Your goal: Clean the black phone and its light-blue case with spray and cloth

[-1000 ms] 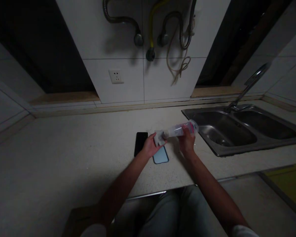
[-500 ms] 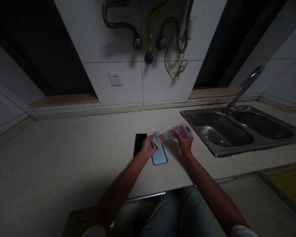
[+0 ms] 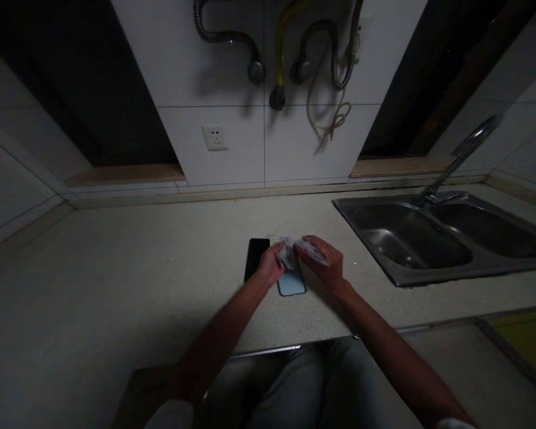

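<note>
My left hand (image 3: 271, 265) is closed on a crumpled whitish sheet (image 3: 287, 252), thin like plastic film or tissue. Close beside it on the right, my right hand (image 3: 327, 262) grips a translucent plastic packet (image 3: 313, 252) with a reddish patch showing at its near side. Both are held just above a phone-shaped light-blue item (image 3: 291, 282) with a dark rim, whose upper part is hidden. A black smartphone (image 3: 256, 257) lies to its left, partly covered by my left hand. Whether sheet and packet are joined cannot be made out.
The pale countertop (image 3: 174, 268) runs along a tiled wall with a socket (image 3: 214, 137), hoses (image 3: 226, 37) and a tied cord (image 3: 338, 119). A double steel sink (image 3: 395, 280) with a faucet (image 3: 462, 149) sits at the right. The light is dim.
My right hand has drawn in toward my left and turned, folding the packet that was stretched out to the right. The camera view has shifted slightly.
</note>
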Demonstrator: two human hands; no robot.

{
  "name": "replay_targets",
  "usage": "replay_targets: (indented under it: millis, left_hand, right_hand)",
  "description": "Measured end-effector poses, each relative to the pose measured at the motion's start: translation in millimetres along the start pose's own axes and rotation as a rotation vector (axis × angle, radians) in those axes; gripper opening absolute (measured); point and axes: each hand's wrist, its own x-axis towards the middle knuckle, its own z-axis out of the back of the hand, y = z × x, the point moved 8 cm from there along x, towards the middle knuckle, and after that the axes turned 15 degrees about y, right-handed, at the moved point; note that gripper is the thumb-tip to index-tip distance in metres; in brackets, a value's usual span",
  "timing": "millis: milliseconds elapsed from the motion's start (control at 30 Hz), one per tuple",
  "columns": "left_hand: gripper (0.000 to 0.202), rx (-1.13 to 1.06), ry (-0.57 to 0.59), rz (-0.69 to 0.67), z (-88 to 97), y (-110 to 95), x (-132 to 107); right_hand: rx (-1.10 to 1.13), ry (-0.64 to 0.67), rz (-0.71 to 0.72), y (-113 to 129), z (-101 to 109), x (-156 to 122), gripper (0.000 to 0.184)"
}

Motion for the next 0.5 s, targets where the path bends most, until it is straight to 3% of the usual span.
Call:
replay_targets:
  millis: [167, 300, 400, 500]
  left_hand:
    - [0.009, 0.039, 0.006, 0.0, -2.1, -0.7, -1.2]
    - [0.013, 0.103, 0.134, -0.042, -12.9, -7.4, -0.5]
    - [0.016, 0.115, 0.156, -0.087, -15.3, -14.6, -1.7]
    - [0.017, 0.106, 0.159, -0.088, -17.5, -17.3, -4.1]
  right_hand:
    - [-0.066, -0.033, -0.037, -14.0, 11.5, 7.3, 0.039]
    - [-0.239, -0.127, -0.214, -51.9, 48.8, 17.4, 0.048]
    - [-0.343, -0.131, -0.36, -87.6, 73.7, 19.1, 0.049]
    - [-0.357, -0.114, -0.427, -114.7, 84.9, 12.7, 0.044]
